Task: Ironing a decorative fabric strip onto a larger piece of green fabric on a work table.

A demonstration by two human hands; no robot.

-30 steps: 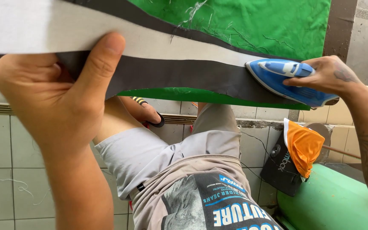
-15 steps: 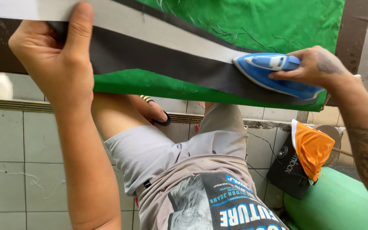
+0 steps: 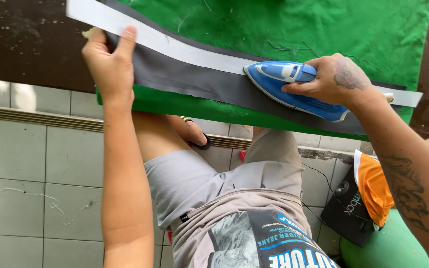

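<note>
A long grey fabric strip (image 3: 194,79) with a white band (image 3: 175,43) along its far side lies across a green cloth-covered board (image 3: 294,25). My left hand (image 3: 109,64) presses flat on the strip's left part, thumb on the white band. My right hand (image 3: 331,82) grips the handle of a blue iron (image 3: 286,82), whose soleplate rests on the grey strip with the tip pointing left.
A dark brown table edge (image 3: 21,54) lies left of the green cloth. Below are a tiled floor (image 3: 35,173), my legs in grey shorts, a sandalled foot (image 3: 194,136), a black box with an orange cloth (image 3: 373,188), and a green object (image 3: 388,248) at the bottom right.
The view has pulled back from the board. My left hand now lies flat on the strip rather than pinching its edge. The iron has slid left along the grey strip.
</note>
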